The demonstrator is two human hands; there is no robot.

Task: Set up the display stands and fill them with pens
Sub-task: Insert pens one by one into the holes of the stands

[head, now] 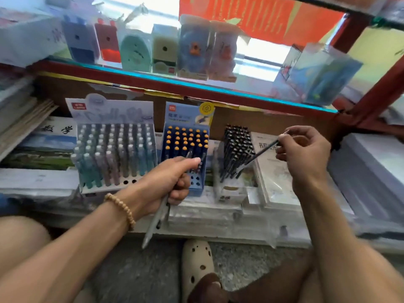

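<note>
Both hands are busy with pens at the middle of the frame: the left hand (pixel 175 178), a beaded bracelet (pixel 121 209) on its wrist, is curled round a small bundle of grey pens (pixel 155 219) whose tips hang down past the palm toward the lower centre, while the right hand (pixel 303 154) pinches 1 slim dark pen (pixel 256 157) between thumb and fingertips, the pen slanting down and left so its tip sits among the others in the white stand of dark pens (pixel 237 154). That stand is at centre right, packed with black-capped pens. Just left of it, partly behind the left hand, is the blue cardboard stand of navy pens with orange caps (pixel 185 141), with several holes in its front rows unfilled. Further left stands the wide white stand of pastel grey, green and pink pens (pixel 113 147), with a few open holes at its lower right corner. All 3 stands rest on plastic-wrapped stacks of paper goods (pixel 218 213). Across the upper part of the frame a glass shelf (pixel 175 85) carries boxed pencil sharpeners (pixel 135 51). At the bottom centre is a cream perforated clog (pixel 196 265) on grey concrete floor.
</note>
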